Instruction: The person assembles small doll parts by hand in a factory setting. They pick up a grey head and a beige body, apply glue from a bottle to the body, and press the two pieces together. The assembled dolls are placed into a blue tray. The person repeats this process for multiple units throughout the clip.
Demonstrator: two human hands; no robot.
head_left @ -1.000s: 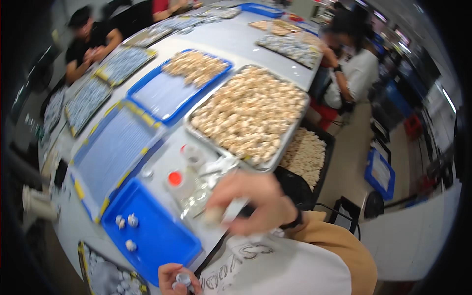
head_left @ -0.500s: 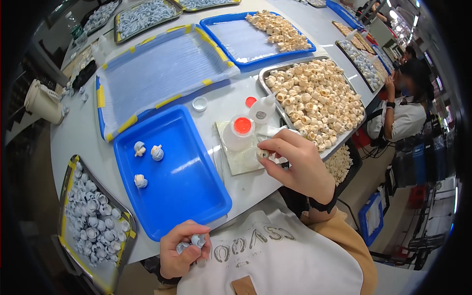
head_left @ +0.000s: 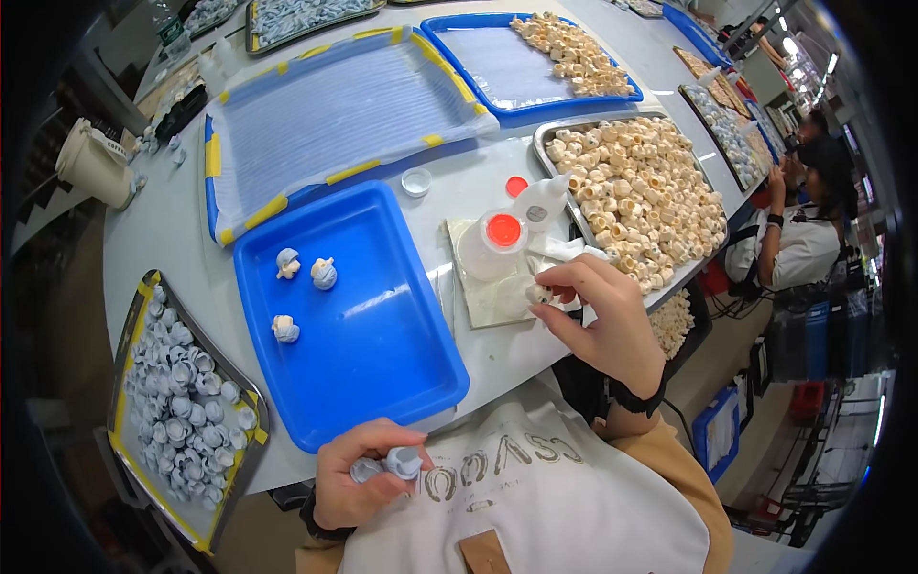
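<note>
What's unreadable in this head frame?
- Grey part in the left hand: mostly wrapped by fingers.
- Piece at the right hand: too small to tell.
- Grey-part tray: lower end cut by the dark fisheye rim.
- Far trays: bent, too small.

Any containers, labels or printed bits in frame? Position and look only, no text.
Bottle: right of the blue tray, translucent, round red cap.
Second bottle: behind it, tipped, white with grey spot.
Apron: bottom centre, white, dark lettering, brown patch.
No screens or signs.
</note>
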